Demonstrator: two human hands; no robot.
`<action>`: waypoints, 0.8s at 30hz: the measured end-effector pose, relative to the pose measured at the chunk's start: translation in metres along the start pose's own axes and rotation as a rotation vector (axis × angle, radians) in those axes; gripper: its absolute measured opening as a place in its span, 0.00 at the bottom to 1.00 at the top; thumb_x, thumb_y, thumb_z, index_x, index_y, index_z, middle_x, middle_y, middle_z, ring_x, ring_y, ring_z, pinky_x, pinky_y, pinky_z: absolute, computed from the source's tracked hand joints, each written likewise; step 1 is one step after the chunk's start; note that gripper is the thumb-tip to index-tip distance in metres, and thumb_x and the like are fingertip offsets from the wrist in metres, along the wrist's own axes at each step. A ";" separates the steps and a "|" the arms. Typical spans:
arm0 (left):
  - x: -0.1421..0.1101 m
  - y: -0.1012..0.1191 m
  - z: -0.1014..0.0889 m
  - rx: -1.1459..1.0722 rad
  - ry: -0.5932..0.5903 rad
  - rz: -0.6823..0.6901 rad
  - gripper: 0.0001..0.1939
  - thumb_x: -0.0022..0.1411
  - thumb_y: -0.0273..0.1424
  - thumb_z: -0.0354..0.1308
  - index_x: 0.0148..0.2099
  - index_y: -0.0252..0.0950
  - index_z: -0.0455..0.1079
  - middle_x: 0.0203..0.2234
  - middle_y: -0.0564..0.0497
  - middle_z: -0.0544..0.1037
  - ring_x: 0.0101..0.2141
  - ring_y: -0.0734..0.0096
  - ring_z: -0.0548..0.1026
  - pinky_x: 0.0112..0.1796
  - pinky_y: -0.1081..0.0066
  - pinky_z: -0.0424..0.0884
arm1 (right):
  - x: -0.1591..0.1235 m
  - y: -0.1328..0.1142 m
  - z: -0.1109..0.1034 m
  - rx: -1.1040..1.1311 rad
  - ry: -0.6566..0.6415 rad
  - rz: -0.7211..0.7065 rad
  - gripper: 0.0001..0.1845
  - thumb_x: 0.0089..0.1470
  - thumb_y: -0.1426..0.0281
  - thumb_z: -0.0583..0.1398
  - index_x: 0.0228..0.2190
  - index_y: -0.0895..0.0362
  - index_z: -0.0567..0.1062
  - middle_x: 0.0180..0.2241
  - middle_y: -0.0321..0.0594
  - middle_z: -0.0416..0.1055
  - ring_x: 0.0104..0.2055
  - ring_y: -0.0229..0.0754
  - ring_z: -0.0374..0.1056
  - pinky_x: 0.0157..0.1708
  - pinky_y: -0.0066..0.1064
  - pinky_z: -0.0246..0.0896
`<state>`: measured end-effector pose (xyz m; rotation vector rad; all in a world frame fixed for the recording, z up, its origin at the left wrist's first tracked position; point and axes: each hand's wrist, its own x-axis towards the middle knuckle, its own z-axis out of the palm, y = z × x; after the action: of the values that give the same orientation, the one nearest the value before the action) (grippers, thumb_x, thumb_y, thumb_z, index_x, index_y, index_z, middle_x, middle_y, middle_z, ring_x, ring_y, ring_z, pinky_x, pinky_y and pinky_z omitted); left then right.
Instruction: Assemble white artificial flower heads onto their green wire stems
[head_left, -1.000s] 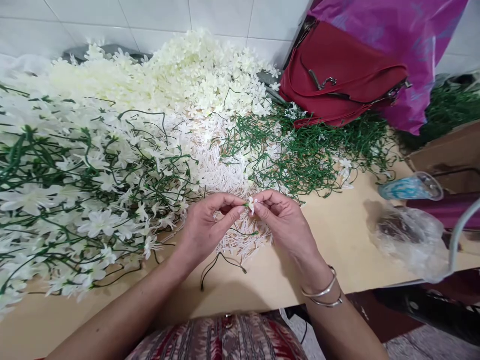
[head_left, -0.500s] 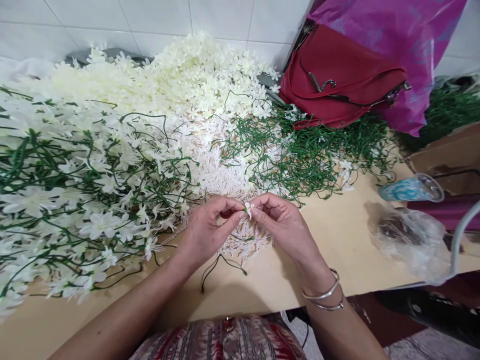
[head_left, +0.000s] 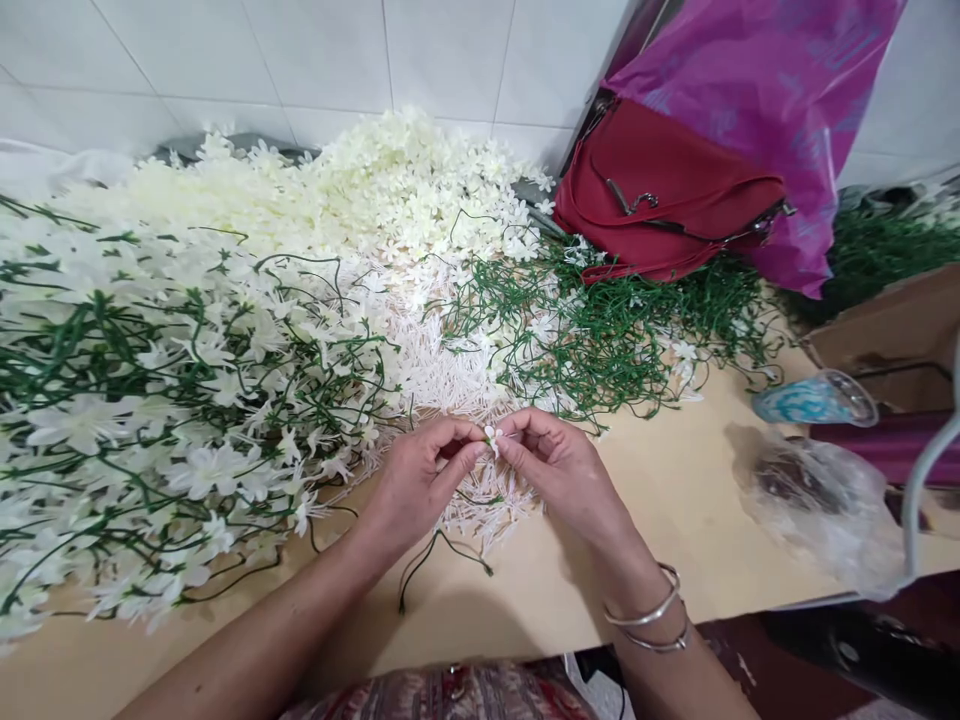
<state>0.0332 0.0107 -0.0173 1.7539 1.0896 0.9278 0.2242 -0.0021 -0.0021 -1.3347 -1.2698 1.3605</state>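
The table (head_left: 667, 520) is bearing flowers (head_left: 206, 470), green stems (head_left: 622, 345) and white strands (head_left: 435, 370); a cup (head_left: 802, 400) and a clear bag (head_left: 840, 500) are lying farther right.

Flowers (head_left: 202, 470): left of the grip, on the table (head_left: 660, 480)
Strands (head_left: 421, 365): under and behind
Petals (head_left: 420, 185): farther behind
Stems (head_left: 615, 345): behind right
Bag (head_left: 675, 190): beyond stems
Cup (head_left: 806, 399): well right

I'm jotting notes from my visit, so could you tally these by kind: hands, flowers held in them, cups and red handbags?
Hands, left hand and right hand: 2
White flower held: 1
Plastic cup: 1
Red handbag: 1
Total: 5
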 end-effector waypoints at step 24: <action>0.000 -0.010 0.010 -0.322 0.055 -0.197 0.07 0.71 0.35 0.62 0.48 0.39 0.74 0.38 0.49 0.84 0.40 0.67 0.82 0.41 0.69 0.76 | 0.006 0.003 0.001 0.017 0.055 0.055 0.17 0.56 0.54 0.70 0.32 0.55 0.78 0.26 0.35 0.70 0.27 0.38 0.60 0.26 0.30 0.55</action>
<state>0.0392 0.0104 -0.0299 1.3414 1.0605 0.9730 0.2231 0.0032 -0.0056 -1.3952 -1.1901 1.3603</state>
